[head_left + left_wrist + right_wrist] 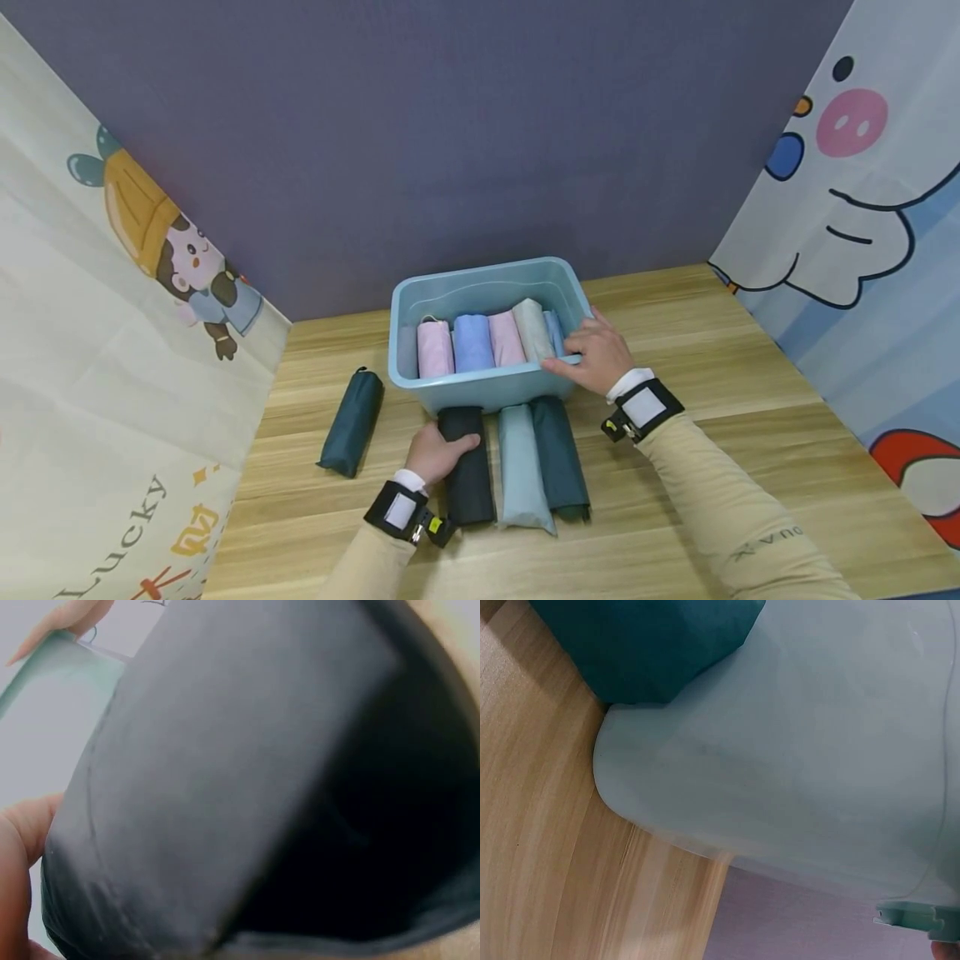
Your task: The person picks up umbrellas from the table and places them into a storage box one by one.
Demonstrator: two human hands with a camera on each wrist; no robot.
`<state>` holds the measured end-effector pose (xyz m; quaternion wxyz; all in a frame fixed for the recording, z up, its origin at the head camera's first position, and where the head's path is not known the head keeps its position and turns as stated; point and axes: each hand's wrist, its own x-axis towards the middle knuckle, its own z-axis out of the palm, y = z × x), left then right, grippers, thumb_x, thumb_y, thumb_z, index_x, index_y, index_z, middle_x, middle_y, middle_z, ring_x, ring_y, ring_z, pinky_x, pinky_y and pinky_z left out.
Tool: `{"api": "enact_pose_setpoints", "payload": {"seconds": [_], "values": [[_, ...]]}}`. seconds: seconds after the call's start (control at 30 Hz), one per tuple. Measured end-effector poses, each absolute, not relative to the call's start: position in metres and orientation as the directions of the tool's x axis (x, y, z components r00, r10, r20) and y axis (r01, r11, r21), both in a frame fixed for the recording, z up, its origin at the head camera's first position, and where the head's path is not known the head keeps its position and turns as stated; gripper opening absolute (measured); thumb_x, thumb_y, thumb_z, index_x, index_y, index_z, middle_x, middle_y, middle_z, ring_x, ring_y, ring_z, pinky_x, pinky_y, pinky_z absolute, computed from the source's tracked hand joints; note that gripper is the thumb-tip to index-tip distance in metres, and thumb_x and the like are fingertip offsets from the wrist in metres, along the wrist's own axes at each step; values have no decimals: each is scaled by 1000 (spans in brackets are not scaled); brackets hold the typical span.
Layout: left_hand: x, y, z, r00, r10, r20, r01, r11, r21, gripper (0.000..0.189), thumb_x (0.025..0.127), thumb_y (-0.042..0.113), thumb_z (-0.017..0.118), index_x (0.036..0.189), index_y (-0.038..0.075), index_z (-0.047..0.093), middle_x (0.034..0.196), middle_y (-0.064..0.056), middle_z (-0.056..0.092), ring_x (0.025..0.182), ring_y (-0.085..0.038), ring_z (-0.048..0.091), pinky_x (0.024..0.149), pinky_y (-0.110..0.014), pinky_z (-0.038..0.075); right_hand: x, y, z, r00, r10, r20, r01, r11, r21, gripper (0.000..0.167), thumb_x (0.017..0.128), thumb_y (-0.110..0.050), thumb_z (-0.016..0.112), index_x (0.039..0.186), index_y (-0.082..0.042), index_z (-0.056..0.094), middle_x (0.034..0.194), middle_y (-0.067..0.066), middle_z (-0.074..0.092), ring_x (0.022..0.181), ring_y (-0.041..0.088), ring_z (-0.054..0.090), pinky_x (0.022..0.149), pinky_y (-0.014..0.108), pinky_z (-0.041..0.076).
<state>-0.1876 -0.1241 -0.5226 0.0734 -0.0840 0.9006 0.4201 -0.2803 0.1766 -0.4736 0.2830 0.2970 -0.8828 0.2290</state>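
My left hand (435, 454) grips a black folded umbrella (468, 479) in its sleeve, thumb across the top. In the left wrist view the dark end of the black umbrella (202, 772) fills most of the picture. At the front right corner of a light blue plastic bin (480, 383), my right hand (596, 354) holds the rim, its thumb along the front edge. Beside the black umbrella lie a pale blue-green folded umbrella (522, 471) and a dark green one (561, 458). Most of the right hand is outside the right wrist view, which shows the bin's wall (780, 765).
Inside the bin stands a row of rolled bundles: a pink one (435, 350), a blue one (473, 343), another pink and a grey one (532, 331). Another dark green umbrella (352, 423) lies left on the wooden table (292, 517). A purple-grey panel (465, 150) rises behind.
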Motion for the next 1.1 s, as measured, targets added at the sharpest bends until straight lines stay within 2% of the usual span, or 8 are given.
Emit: {"api": "enact_pose_setpoints", "payload": {"seconds": [0.13,0.27,0.43,0.6,0.87,1.1], "values": [[-184,-126,-515,-980,-78,-183,-190,637,747,76,74,43,78,119,-13,53,111,-25,61,94,-32,61,81,-47,50,-280,177,-474,-658,-397,640,-659,714,-234,66,82,-79,41,47,-23,39,46,-12,31,55,12,40,104,61,31],[-178,-128,-501,-986,-35,-162,-147,634,759,73,75,42,77,119,-11,53,105,-22,63,89,-29,62,76,-46,51,-280,177,-473,-656,-397,642,-661,712,-235,65,82,-78,42,47,-23,39,46,-13,30,55,12,40,103,62,32],[-172,-133,-483,-981,-15,-191,-165,577,800,68,77,41,77,118,-7,53,101,-17,63,83,-26,61,70,-41,51,-279,177,-471,-666,-393,635,-655,715,-244,66,82,-79,41,47,-23,39,46,-13,31,55,12,40,105,60,30],[-168,-139,-469,-981,-15,-193,-170,541,824,68,77,40,78,120,-5,53,105,-16,62,87,-25,62,71,-39,52,-279,178,-471,-665,-390,637,-656,714,-247,66,82,-79,41,47,-23,40,46,-12,31,55,12,40,104,60,31],[-160,-144,-445,-986,62,-156,-102,517,850,66,78,38,78,122,-3,51,108,-16,63,87,-24,64,71,-38,53,-279,178,-472,-663,-396,635,-656,716,-240,66,82,-79,42,47,-23,41,46,-12,33,55,12,40,104,61,31],[-157,-139,-414,-988,129,-86,-10,502,865,62,80,34,77,127,3,50,109,-11,64,88,-21,66,72,-37,54,-280,178,-475,-678,-404,614,-646,726,-237,67,82,-79,41,46,-23,39,45,-12,31,55,12,39,104,61,31]]}}
